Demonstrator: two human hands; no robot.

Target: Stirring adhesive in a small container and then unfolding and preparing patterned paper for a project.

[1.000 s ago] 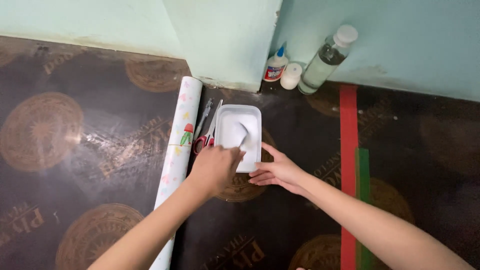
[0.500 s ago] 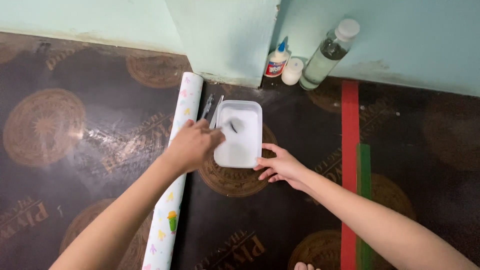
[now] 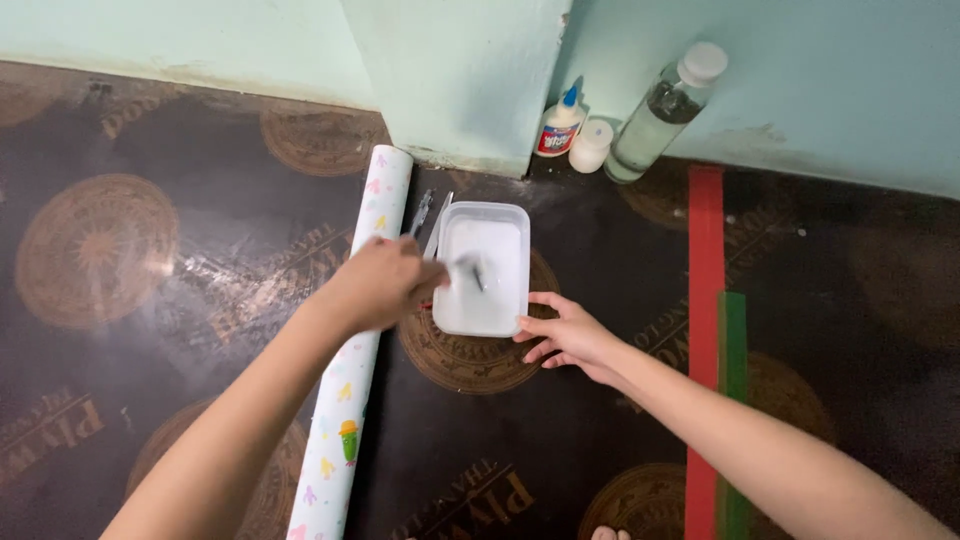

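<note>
A white rectangular tub (image 3: 482, 266) is found on the dark patterned floor mat (image 3: 180, 260), near the base of a pale green wall corner, and it holds a white liquid or paste. The left hand (image 3: 385, 283) is closed around a small stirring tool (image 3: 470, 268), blurred, whose tip is dipped into the contents near the middle of the tub; the exact kind of tool cannot be told. The right hand (image 3: 565, 335) is spread open, with fingertips resting against the tub's near right corner, and nothing is grasped by it. The step in hand is judged to be the stirring of the contents while the tub is steadied. A roll of patterned wrapping paper (image 3: 355, 370) lies just beside the tub, under the left forearm, and thin metal tools (image 3: 428, 215) lie between roll and tub. A small glue bottle (image 3: 558, 128), a white cap-like pot (image 3: 590, 146) and a clear bottle (image 3: 662, 108) stand by the wall, well apart from both hands. For the next move, a steady hold on the tub's corner and a contained stroke would be called for, so that nothing is slopped over the rim onto the roll.
</note>
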